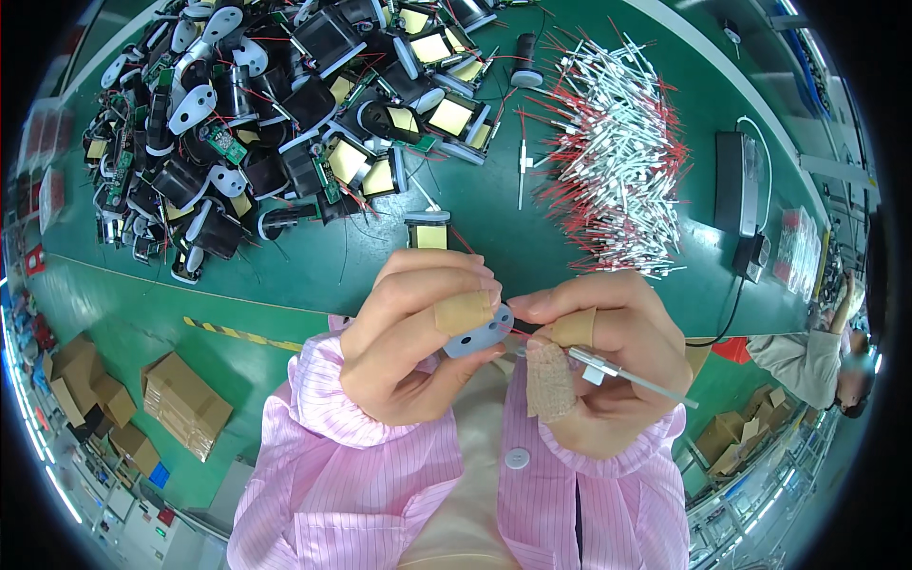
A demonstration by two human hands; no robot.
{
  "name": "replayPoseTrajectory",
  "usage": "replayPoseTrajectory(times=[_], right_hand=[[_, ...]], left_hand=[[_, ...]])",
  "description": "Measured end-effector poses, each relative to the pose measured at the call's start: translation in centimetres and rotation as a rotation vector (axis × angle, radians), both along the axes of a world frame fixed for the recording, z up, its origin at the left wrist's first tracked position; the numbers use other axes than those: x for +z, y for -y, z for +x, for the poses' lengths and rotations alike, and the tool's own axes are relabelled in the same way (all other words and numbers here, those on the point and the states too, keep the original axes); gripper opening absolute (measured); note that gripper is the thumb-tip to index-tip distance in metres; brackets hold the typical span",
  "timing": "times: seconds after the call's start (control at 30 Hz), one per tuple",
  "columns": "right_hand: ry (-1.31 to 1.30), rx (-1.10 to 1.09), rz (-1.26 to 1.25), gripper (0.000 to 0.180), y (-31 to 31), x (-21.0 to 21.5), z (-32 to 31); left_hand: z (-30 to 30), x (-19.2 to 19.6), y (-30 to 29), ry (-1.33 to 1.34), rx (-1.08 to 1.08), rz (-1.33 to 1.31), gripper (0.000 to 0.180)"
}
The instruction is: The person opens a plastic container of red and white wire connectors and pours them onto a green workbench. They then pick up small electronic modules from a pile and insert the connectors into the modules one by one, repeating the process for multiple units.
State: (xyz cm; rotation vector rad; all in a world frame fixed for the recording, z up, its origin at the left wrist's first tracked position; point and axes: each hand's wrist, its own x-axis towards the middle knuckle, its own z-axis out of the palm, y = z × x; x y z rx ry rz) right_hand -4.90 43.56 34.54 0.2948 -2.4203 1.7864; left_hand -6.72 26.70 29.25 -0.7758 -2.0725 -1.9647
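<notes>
Just in front of the green table's near edge, my left hand (pixel 404 328) is closed on a part with a light grey, rounded end cap (pixel 483 332) that has dark holes; the fingers hide its rest. My right hand (pixel 617 347) pinches a thin wire lead with a white connector (pixel 594 363) and a white sleeve sticking out past the fingers. A short red wire (pixel 518 332) runs between the fingertips and the cap; where it ends is hidden. Both hands have beige tape on fingers. A black part with a yellow pad (pixel 429 235) lies beyond my left hand.
A big heap of black parts (pixel 328 43) with grey caps and green circuit boards covers the table's left. A pile of white-and-red leads (pixel 617 152) lies right of centre. Farther right stands a black box (pixel 736 180) with cables. Another person (pixel 807 366) is at far right.
</notes>
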Motion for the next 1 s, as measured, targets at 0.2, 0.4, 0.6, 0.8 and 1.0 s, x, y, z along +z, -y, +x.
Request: replayPoseTrajectory(times=[0.2, 0.4, 0.6, 0.8, 1.0], right_hand=[[-0.028, 0.011, 0.03, 0.008, 0.2, 0.0, 0.2], [-0.055, 0.058, 0.066, 0.01, 0.0, 0.1, -0.2], [0.008, 0.019, 0.144, 0.012, 0.6, 0.8, -0.2], [-0.031, 0.027, 0.235, 0.016, 0.7, 1.1, -0.7], [-0.095, 0.018, 0.286, 0.019, 0.9, 0.9, -0.9]], left_hand=[[0.1, -0.5, -0.2, -0.015, 0.022, 0.072, 0.044], [0.0, -0.5, -0.1, -0.025, 0.007, 0.056, 0.045], [-0.2, -0.5, 0.0, -0.026, -0.014, 0.059, 0.045], [-0.3, -0.4, 0.2, -0.011, -0.019, 0.033, 0.045], [-0.6, -0.9, 0.7, -0.06, -0.138, -0.04, 0.06]])
